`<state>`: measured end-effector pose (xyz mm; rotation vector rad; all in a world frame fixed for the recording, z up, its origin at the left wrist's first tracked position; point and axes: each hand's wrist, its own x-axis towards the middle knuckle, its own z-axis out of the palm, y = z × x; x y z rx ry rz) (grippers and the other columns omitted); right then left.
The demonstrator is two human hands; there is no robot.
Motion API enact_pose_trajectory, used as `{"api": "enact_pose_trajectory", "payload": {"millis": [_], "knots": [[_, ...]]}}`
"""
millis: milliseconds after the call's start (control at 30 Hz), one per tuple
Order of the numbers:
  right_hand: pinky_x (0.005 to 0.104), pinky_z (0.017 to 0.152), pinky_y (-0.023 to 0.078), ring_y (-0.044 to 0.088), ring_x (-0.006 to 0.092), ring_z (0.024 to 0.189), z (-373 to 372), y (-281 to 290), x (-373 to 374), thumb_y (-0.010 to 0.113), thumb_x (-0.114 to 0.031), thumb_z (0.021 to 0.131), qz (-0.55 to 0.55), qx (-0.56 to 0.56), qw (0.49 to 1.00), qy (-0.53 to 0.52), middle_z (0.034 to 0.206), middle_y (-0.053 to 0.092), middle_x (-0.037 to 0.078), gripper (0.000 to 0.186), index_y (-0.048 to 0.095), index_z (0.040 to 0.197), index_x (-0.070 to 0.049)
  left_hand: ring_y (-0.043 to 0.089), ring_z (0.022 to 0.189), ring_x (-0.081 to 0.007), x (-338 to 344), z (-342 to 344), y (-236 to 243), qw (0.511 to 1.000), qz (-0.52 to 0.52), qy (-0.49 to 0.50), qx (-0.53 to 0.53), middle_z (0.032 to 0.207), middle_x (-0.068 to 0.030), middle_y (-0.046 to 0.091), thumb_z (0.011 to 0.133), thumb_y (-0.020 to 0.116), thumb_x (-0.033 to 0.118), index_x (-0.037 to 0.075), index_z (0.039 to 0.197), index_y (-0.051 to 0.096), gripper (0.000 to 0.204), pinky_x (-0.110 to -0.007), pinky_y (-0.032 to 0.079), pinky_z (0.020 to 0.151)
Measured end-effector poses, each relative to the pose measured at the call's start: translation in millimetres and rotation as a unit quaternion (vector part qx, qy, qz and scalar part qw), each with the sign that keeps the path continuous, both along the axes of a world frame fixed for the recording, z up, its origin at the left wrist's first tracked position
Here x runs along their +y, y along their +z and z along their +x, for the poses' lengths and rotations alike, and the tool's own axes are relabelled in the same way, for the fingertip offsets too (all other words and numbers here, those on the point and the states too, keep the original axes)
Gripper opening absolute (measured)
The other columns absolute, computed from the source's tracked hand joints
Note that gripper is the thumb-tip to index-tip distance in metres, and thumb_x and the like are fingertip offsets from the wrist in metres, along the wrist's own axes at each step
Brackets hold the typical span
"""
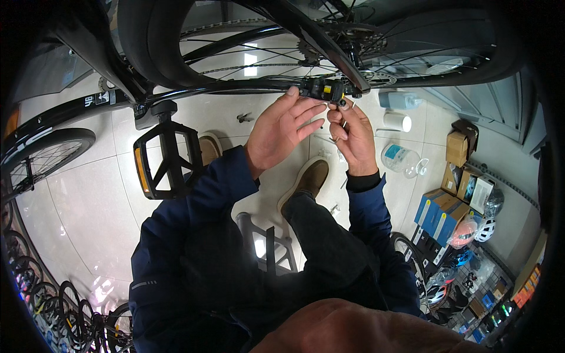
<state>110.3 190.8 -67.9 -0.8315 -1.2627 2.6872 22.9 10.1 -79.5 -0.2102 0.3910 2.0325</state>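
A black disc brake caliper (322, 89) with a yellow piece in it sits on the black bicycle frame (235, 86), close to the brake rotor (379, 77). My left hand (276, 126) is open, its fingers stretched out just below the caliper and its thumb tip against the caliper's left end. At the caliper's right end, my right hand (357, 135) is closed, thumb and fingers bent together by a small black round part. What lies between those fingertips is too small to make out. The spoked wheel (265, 56) and sprockets (312, 47) are just beyond.
A black pedal (168, 159) juts out at left. On the tiled floor to the right are a clear plastic bottle (403, 160), a white cup-like container (397, 122) and stacked boxes (441, 215) with helmets (484, 229). A grey stool (253, 238) is below me; several bicycles (65, 309) line the lower left.
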Motion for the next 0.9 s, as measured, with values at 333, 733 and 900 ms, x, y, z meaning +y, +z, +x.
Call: {"api": "enact_pose_trajectory", "payload": {"millis": [333, 733, 900], "knots": [[0.0204, 0.063, 0.047, 0.058, 0.0058, 0.076, 6.8, 13.1, -22.3, 0.068, 0.001, 0.093, 0.490, 0.026, 0.866, -0.097, 0.088, 0.064, 0.002, 0.024, 0.067, 0.117, 0.002, 0.043, 0.141, -0.0287, -0.1, -1.4, -3.3, 1.000, 0.028, -0.004, 0.010, 0.144, -0.0207, 0.048, 0.106, 0.050, 0.043, 0.000, 0.136, 0.041, 0.053, -0.045, 0.037, 0.118], [0.0193, 0.070, 0.046, 0.056, 0.0046, 0.080, 2.2, 17.1, -14.0, 0.065, 0.002, 0.094, 0.416, 0.024, 0.909, 0.023, 0.094, 0.063, -0.001, 0.032, 0.063, 0.126, 0.001, 0.047, 0.137, -0.0290, 0.7, -0.8, -2.5, 1.000, 0.011, -0.001, -0.007, 0.137, -0.0178, 0.055, 0.105, 0.053, 0.042, 0.004, 0.128, 0.051, 0.044, -0.045, 0.037, 0.116], [0.0184, 0.067, 0.044, 0.055, 0.0033, 0.077, 1.7, 32.0, -9.8, 0.064, -0.002, 0.096, 0.379, -0.018, 0.924, 0.046, 0.094, 0.066, 0.000, 0.031, 0.063, 0.127, 0.002, 0.047, 0.137, -0.0295, 1.5, -1.5, -2.3, 1.000, -0.005, -0.001, -0.004, 0.137, -0.0202, 0.054, 0.105, 0.052, 0.042, 0.002, 0.129, 0.049, 0.047, -0.046, 0.037, 0.117]]}}
